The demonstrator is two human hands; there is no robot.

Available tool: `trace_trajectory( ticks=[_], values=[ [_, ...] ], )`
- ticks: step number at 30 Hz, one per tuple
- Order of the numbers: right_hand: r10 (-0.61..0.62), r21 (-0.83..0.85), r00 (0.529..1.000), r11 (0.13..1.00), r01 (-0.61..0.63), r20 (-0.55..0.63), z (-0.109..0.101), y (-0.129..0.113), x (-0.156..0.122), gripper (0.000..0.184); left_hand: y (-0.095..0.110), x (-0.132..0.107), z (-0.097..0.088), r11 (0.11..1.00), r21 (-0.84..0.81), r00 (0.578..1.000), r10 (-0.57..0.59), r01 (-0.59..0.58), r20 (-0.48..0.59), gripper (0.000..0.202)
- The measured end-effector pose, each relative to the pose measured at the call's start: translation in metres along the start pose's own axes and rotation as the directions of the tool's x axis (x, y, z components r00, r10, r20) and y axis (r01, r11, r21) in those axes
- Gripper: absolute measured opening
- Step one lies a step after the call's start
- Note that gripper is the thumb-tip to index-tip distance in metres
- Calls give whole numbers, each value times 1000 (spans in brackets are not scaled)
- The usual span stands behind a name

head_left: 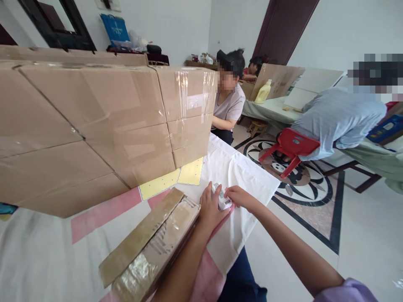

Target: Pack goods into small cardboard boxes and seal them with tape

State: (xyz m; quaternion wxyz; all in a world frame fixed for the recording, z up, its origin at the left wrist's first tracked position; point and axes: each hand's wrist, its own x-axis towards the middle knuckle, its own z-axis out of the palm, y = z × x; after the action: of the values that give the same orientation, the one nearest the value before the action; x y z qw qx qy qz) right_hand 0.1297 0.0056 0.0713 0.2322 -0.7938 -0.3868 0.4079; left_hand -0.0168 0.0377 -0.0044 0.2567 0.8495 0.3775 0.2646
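A small white device [224, 204] with a greyish-green panel is between my hands, low over the cloth-covered table [217, 165]. My left hand [208, 208] is closed around its left side, with the fingers over the far edge. From the right, my right hand [238, 196] has its fingers curled and pinched against the top and right side of it. The hands hide part of the device, so its exact kind does not show. Just left of my left forearm lies a long, taped cardboard box [157, 243].
A wall of large taped cardboard boxes [126, 121] stands on the table's far left. Behind it a person [231, 102] crouches. At right, another person [343, 113] leans over a table, by a red plastic chair [292, 144]. A yellow bottle [263, 92] stands farther back.
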Motion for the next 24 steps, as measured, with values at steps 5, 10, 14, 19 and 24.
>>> trace_trajectory(
  ticks=[5, 10, 14, 19, 24],
  values=[
    [65, 11, 996, 998, -65, 58, -7, 0, 5, 15, -2, 0, 0, 1000, -13, 1000, -14, 14, 11, 83],
    [81, 29, 983, 996, -87, 167, -11, -3, 5, 17, -3, -1, 1, 1000, -15, 1000, -2, 2, -2, 82],
    [120, 79, 957, 986, -146, 265, -12, -9, 4, 29, -2, -2, -1, 1000, -19, 1000, -9, 9, -13, 80],
    [117, 174, 926, 966, -189, 359, -18, -22, -2, 36, -1, -1, -6, 999, -39, 1000, -14, 14, 8, 81],
    [156, 210, 903, 944, -256, 401, -19, -23, -4, 35, -4, -1, -5, 999, -50, 1000, -7, 7, 5, 85]
  ],
)
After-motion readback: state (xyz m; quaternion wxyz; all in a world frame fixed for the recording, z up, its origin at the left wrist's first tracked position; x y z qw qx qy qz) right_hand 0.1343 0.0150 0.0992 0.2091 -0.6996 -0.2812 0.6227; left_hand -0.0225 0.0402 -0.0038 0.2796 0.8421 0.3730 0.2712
